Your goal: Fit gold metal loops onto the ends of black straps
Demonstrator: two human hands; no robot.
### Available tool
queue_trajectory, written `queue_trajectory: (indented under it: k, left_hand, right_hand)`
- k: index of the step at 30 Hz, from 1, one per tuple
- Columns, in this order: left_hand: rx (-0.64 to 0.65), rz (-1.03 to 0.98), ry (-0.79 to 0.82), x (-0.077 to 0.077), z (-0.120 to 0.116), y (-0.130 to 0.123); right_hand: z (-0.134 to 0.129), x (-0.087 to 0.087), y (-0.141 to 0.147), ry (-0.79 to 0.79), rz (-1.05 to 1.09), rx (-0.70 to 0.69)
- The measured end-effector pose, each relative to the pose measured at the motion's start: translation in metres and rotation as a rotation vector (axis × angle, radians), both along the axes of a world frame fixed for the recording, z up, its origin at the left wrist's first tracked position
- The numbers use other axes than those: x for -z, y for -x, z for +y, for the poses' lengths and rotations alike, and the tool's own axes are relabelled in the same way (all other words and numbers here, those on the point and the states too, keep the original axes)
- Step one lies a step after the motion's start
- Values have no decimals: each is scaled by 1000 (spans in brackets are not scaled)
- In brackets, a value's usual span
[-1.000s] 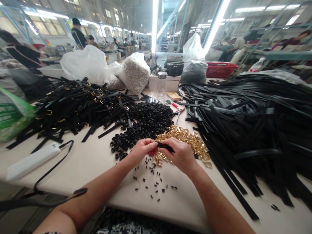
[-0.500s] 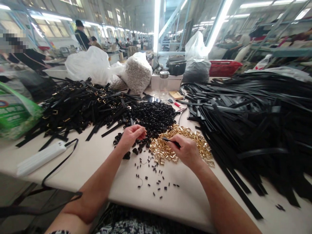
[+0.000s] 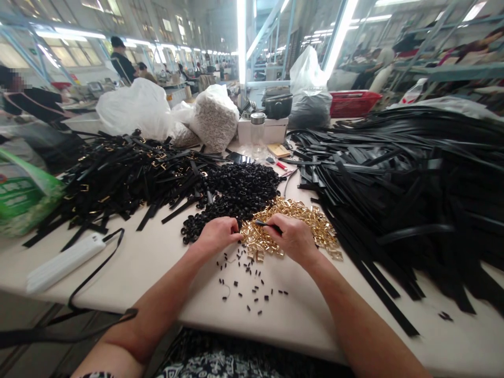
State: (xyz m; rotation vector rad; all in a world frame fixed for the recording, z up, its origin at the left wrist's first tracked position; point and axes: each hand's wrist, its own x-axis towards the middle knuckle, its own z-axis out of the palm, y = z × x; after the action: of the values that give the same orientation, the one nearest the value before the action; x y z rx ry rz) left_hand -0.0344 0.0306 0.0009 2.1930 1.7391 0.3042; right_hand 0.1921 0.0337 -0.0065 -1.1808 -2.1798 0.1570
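Observation:
My right hand [image 3: 292,235] is closed on a short black strap [image 3: 260,223], whose tip sticks out to the left over a heap of gold-coloured buckles [image 3: 311,220]. At the left edge of that heap is my left hand [image 3: 219,233], its fingers bent and pressed together. Whatever it may be pinching is hidden. Just beyond it lies a pile of small black loops [image 3: 244,186]. Small black bits [image 3: 248,270] are scattered over the pale tabletop between my forearms.
Black straps with gold buckles [image 3: 118,178] are heaped at left, long black strips [image 3: 394,199] at right. A white power strip [image 3: 65,262] with its cable lies front left. Behind stand filled plastic bags [image 3: 216,115], a lidded jar [image 3: 258,128] and a red basket [image 3: 352,102].
My left hand has come nearer and slightly right, to the edge of the buckles. My right hand keeps the strap, and the whole view has shifted slightly.

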Motion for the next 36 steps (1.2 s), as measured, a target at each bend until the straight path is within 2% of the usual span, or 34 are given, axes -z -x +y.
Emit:
queue_trajectory:
  k: [11,19,30,33,36]
  left_hand:
    - [36,28,-46,8,4,9]
    - [26,-12,-46,6,6,18]
    - [58,0,-65,7,3,6]
    - [3,-126,-89,6,4,5]
    - [-83,-506,17,6,5,4]
  right_hand:
    - [-4,3,5,20,-12,-47]
    - [-4,2,5,24,-22,-49]
    - [-5,5,8,52,-38,-56]
    - [-5,4,8,33,-23,-52]
    - [-6,2,7,7,10,-47]
